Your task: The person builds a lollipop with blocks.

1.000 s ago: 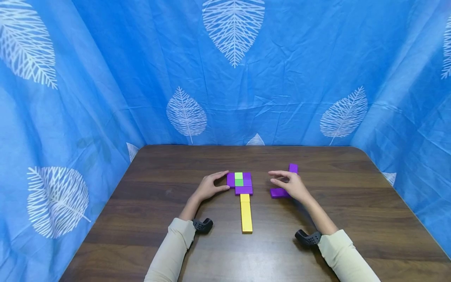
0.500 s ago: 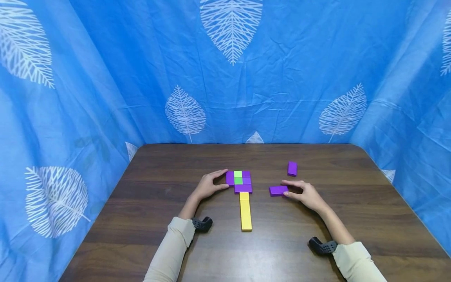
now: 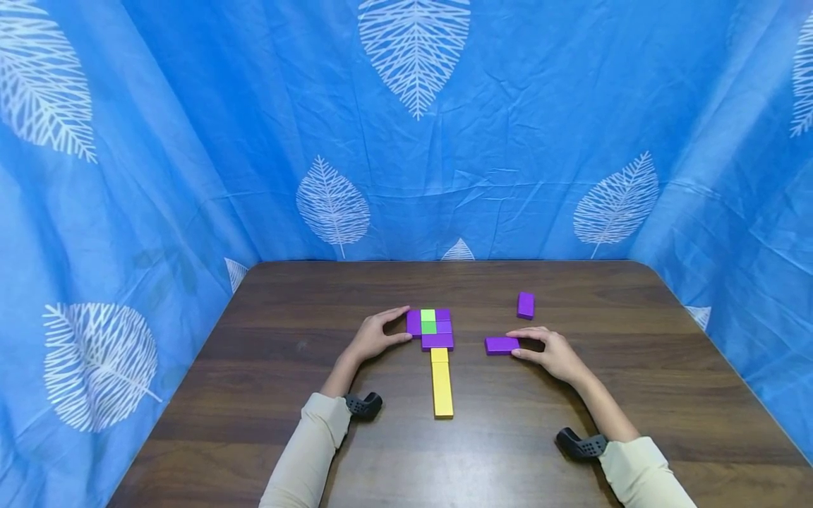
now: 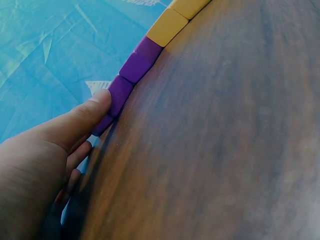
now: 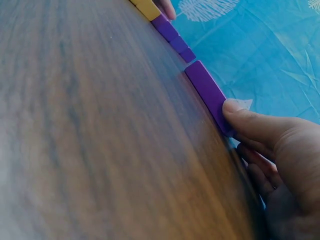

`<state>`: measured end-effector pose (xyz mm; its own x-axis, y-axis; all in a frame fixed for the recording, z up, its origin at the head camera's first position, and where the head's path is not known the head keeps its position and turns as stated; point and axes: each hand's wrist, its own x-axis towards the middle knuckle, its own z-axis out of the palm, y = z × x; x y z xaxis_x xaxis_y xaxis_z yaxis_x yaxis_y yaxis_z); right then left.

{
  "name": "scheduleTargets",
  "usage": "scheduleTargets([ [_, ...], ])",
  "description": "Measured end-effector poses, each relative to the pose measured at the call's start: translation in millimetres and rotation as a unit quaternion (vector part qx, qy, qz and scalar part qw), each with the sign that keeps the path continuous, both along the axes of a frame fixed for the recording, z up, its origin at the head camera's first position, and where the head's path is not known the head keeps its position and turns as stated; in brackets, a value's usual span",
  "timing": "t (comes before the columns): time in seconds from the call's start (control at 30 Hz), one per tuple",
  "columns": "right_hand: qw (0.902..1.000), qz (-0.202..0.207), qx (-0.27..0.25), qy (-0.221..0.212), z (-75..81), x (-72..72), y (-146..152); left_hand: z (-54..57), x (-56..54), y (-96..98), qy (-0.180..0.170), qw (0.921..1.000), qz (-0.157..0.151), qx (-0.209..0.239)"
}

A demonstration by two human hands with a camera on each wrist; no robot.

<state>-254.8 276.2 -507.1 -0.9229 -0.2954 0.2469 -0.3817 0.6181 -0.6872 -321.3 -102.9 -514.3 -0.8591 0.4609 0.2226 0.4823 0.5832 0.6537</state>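
In the head view, my left hand (image 3: pixel 371 339) pinches the upright purple block (image 3: pixel 413 322) at the left of a flat group, thumb at its near end and fingers at its far end. Beside that block lie a light green cube (image 3: pixel 428 315) and a darker green cube (image 3: pixel 428 327), with more purple blocks on their right and a purple block (image 3: pixel 437 342) across the near side. A yellow strip (image 3: pixel 442 389) runs from there toward me. My right hand (image 3: pixel 554 356) pinches the right end of a separate purple block (image 3: pixel 502 346); the right wrist view shows the thumb (image 5: pixel 237 110) against its side.
Another purple block (image 3: pixel 526 305) lies farther back on the right of the brown wooden table (image 3: pixel 286 437). A blue curtain (image 3: pixel 508 141) with white leaf prints hangs around the table's back and sides. Black wrist devices sit on both forearms.
My right hand has come from over the two loose purple blocks, down and to the right, and taken the nearer one by its right end. The left hand has stayed in place.
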Motion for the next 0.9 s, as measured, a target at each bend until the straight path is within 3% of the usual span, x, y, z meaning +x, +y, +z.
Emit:
scheduleTargets([
  [0.23, 0.9996, -0.014, -0.019, -0.013, 0.3, -4.1, -0.8, 1.6, 0.4, -0.6, -0.006, 1.0, 0.001, 0.0],
  [0.43, 0.9988, -0.023, -0.044, -0.005, 2.6, -15.9, -14.3, 1.7, 0.3, -0.8, -0.011, 0.9999, 0.002, 0.002],
  [0.73, 0.9913, -0.036, -0.126, -0.004, 16.7, -55.4, -59.2, 4.5, -0.3, -0.3, -0.02, 0.9998, 0.002, -0.002],
  [0.9, 0.9902, -0.028, -0.136, -0.017, 24.4, -79.0, -85.2, 5.9, -0.5, -0.2, -0.018, 0.9998, 0.005, -0.006],
])
